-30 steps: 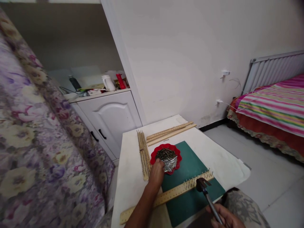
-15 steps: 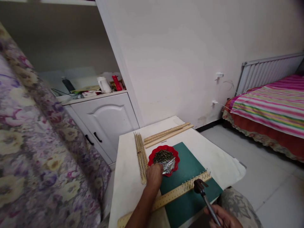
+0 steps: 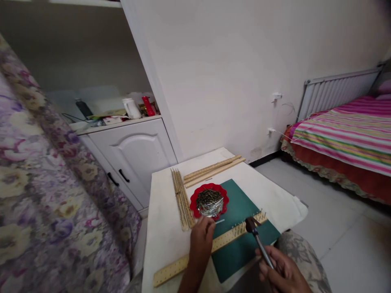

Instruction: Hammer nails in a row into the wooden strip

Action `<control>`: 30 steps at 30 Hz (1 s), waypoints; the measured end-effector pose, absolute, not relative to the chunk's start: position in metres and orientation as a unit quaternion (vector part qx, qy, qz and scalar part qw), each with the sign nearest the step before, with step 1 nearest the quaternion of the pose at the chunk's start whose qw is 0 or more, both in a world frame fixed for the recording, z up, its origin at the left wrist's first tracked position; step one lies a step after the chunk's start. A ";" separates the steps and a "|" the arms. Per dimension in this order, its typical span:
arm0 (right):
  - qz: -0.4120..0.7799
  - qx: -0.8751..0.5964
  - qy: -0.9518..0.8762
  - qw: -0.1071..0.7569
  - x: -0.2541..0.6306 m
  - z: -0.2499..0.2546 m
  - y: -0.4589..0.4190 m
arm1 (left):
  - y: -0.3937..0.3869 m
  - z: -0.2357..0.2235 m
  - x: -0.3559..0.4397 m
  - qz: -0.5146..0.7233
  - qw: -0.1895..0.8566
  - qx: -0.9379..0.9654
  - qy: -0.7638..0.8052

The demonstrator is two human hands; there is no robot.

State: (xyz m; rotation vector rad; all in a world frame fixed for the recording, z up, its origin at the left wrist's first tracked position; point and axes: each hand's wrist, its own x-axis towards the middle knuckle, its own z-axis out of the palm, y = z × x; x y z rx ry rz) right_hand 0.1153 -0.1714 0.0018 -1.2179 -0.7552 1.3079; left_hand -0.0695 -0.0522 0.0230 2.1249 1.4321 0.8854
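My left hand [image 3: 203, 232] is closed in a pinch, just in front of a red scalloped bowl [image 3: 225, 198] of dark and silver nails [image 3: 210, 201]. A thin silver nail [image 3: 220, 221] sticks out from its fingertips. In my right hand [image 3: 281, 266] is a claw hammer [image 3: 259, 242], gripped by its handle, the head over a pale wooden strip [image 3: 224, 241]. That strip lies slantwise across a green mat [image 3: 227, 264]. Several nails stand upright along its right part, and small holes dot its left part.
Thin wooden strips [image 3: 181, 199] lie left of the bowl, and more strips [image 3: 214, 171] lie behind it. One loose nail [image 3: 208, 179] rests on the white tabletop [image 3: 165, 244]. A flowered curtain [image 3: 76, 195] hangs at left, before a white cabinet [image 3: 137, 158].
My left hand has drawn back from the bowl toward me, with a silver nail now showing at its fingertips. The hammer stays in my right hand over the strip.
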 end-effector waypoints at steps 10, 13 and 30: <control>0.515 -0.512 -0.371 0.579 0.110 -0.005 -0.173 | -0.137 -0.001 -0.043 0.340 0.449 0.714 0.416; 0.521 -0.511 -0.365 0.579 0.109 -0.008 -0.175 | -0.139 -0.006 -0.035 0.381 0.554 0.597 0.437; 0.521 -0.520 -0.338 0.587 0.121 -0.008 -0.175 | -0.068 -0.021 -0.041 0.410 0.354 0.675 0.502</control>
